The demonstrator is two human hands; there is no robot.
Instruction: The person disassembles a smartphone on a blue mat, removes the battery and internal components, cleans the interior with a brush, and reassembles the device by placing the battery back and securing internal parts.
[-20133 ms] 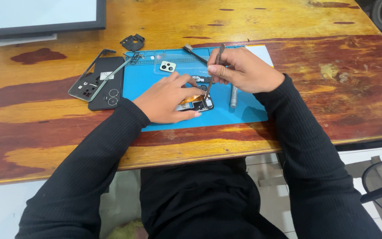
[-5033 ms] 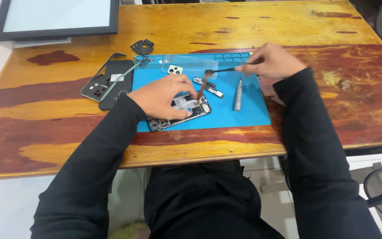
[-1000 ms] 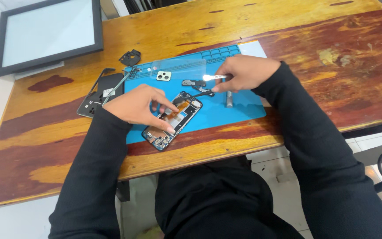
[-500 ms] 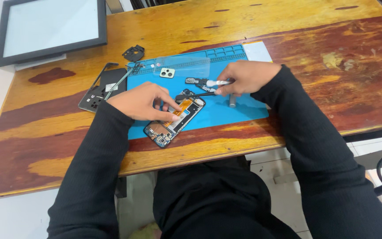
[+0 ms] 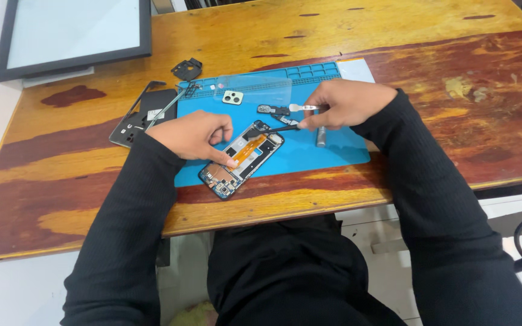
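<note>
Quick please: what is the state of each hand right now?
Left hand: fingers pressing on the opened phone, not gripping it.
Right hand: closed, holding thin black tweezers, tip at the phone.

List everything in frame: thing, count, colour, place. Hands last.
opened phone: 1, dark with orange flex strip, front left of the mat, angled
mat: 1, blue, middle of the table
table: 1, yellow and red-brown wood
framed panel: 1, black frame, pale face, far left corner
phone back cover: 1, dark, left of the mat
camera-cutout piece: 1, pale, far side of the mat
small black bracket: 1, beyond the mat's left corner
metal tool: 1, silver, on the mat below the right hand
tweezers: 1, black, tip at the phone
left hand: on the phone's left edge
right hand: holds the tweezers
</note>
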